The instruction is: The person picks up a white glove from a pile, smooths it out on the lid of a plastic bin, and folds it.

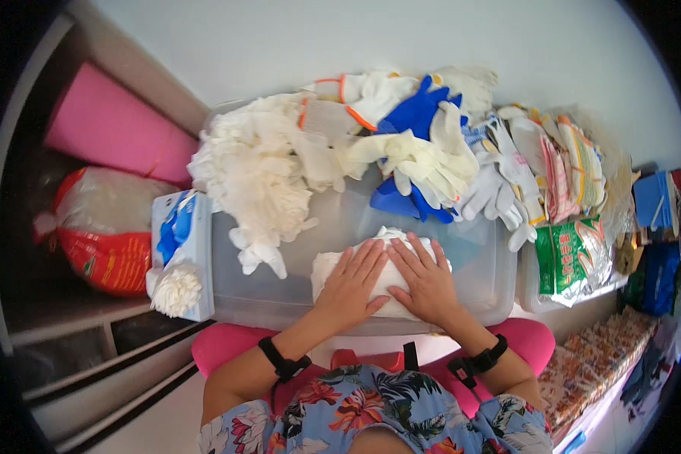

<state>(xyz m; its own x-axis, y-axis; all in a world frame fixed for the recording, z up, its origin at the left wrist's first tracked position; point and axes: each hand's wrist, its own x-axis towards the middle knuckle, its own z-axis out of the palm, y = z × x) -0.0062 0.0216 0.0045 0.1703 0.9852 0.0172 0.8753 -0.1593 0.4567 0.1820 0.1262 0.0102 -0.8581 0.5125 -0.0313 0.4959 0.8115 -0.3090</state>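
Observation:
A flat stack of white gloves or cloth lies near the front edge of a translucent plastic bin lid. My left hand presses palm down on its left part, fingers pointing away from me. On its right part my right hand rests the same way, fingers spread. The two hands nearly meet at the index fingertips. Neither one grips anything. Beyond them are a heap of white thin gloves, cream gloves and blue gloves.
On the left stand a blue glove box with a rolled white glove bundle, a red-and-clear bag and a pink roll. Grey-white work gloves, bundled striped gloves and a green packet lie at right.

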